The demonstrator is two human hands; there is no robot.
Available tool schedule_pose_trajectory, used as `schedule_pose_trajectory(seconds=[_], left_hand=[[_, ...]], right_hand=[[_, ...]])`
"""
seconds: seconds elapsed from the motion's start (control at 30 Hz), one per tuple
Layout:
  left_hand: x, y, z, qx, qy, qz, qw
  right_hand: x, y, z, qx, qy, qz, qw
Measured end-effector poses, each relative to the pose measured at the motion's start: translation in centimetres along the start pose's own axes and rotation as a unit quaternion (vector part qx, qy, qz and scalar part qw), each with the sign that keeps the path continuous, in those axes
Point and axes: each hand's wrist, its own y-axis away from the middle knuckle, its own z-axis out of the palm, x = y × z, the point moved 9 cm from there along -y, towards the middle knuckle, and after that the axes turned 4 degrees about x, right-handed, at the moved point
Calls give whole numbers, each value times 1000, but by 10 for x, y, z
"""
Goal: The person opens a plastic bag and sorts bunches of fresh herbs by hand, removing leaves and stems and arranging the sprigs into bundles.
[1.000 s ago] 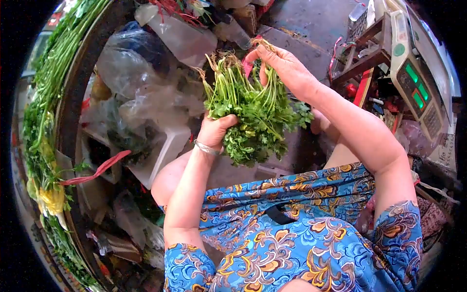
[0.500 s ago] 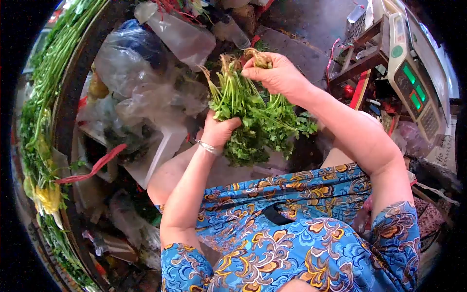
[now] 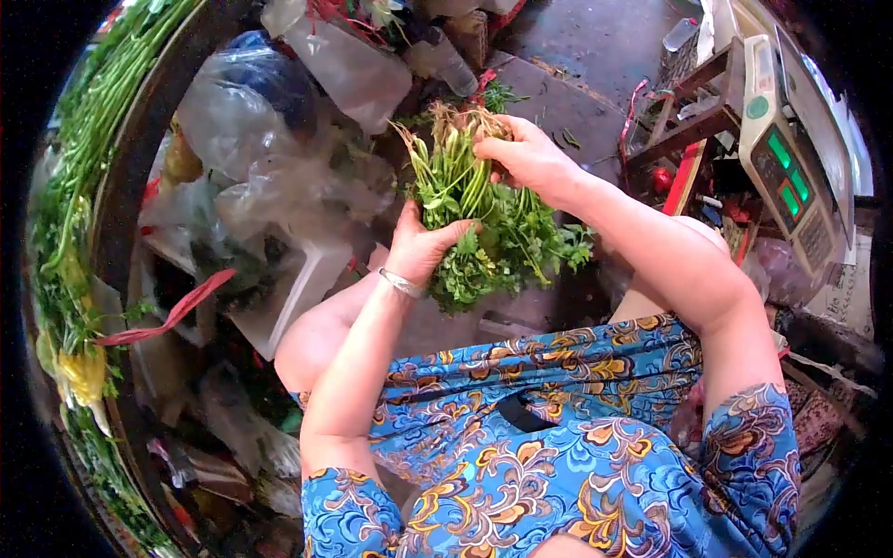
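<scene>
A leafy bunch of cilantro, roots up and leaves hanging down, is between my two hands above my lap. My left hand, with a bracelet at the wrist, is wrapped round the left side of the bunch, thumb across the front. At the upper right of the bunch, my right hand grips stems close to the brownish roots. Its fingertips are partly hidden among the stems.
On the left, long green vegetables lie along a dark curved edge. Clear plastic bags and a red strip are beside it. To the right stands a digital scale with lit green digits, near a wooden frame.
My right hand has moved down and slightly right, bringing its stems against the main bunch. My left thumb now reaches further across the front.
</scene>
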Motion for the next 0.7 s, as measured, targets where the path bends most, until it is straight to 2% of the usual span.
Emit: schedule_pose_trajectory(seconds=[0.1, 0.17, 0.2, 0.3, 0.43, 0.47, 0.53, 0.57, 0.6, 0.63, 0.67, 0.7], left_hand=[[0, 0, 4, -21, -12, -2, 1000], [7, 2, 4, -14, -48, 15, 999], [-3, 1, 1, -1, 5, -16, 1000], [-19, -7, -10, 13, 15, -28, 999], [-19, -11, -19, 38, -76, 0, 996], [-12, -9, -17, 38, -91, 50, 994], [-17, -13, -19, 38, -103, 67, 992], [-17, -14, -20, 37, -116, 85, 989], [-14, -13, -20, 39, -176, 102, 978], [-15, -13, -20, 39, -175, 102, 979], [-13, -12, -19, 48, -224, 120, 966], [-10, -10, -17, 57, -272, 137, 951]], right_hand=[[5, -2, -4, -1, 14, 18, 1000], [2, -3, -10, 25, 73, 10, 997], [2, -5, -12, 25, 108, 5, 994], [10, -9, -9, -16, 75, 0, 997], [18, -10, -14, -13, 73, 14, 997], [20, -10, -14, -12, 73, 15, 997], [10, -9, -15, 8, 94, -51, 994], [14, -12, -14, 9, 94, -50, 994], [8, -13, -11, 12, 80, -90, 993], [1, -13, -8, 15, 68, -131, 989], [11, -12, -9, -2, 66, -79, 995], [10, -10, -7, -1, 66, -78, 995]])
